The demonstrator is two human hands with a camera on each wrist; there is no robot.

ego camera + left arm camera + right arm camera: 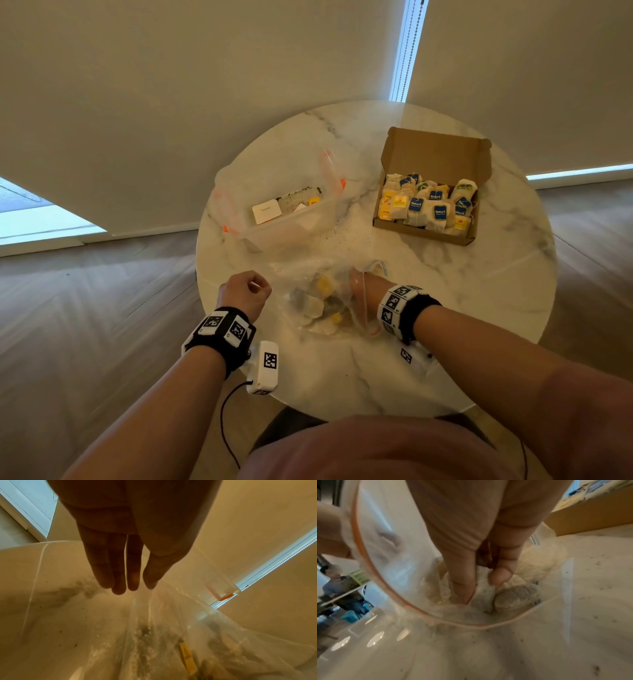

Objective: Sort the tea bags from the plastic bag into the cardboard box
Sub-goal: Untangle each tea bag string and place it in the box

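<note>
A: Start with the big things. Where does it all sit?

B: On a round marble table (pixel 376 370). At its far right stands the cardboard box (pixel 432 161), lid open, already crowded with tea bags (pixel 428 205). So most of the sorting looks done.

A: And the clear tub at the far left?

B: A plastic container (pixel 287 222) with a few packets lying in it; it is well apart from the hands.

A: What is left, then?

B: The plastic bag (pixel 325 274) lies near the front edge with a small heap of bags inside, some with yellow tags. I judge a handful remain.

A: The hands?

B: The right hand (pixel 359 287) is plunged into the bag's mouth; in the right wrist view its thumb and a finger (pixel 464 580) pinch a tea bag (pixel 482 595). The left hand (pixel 245 291) seems to hold the bag's rim open, though its own camera shows straight fingers, so I cannot tell its grip.
</note>
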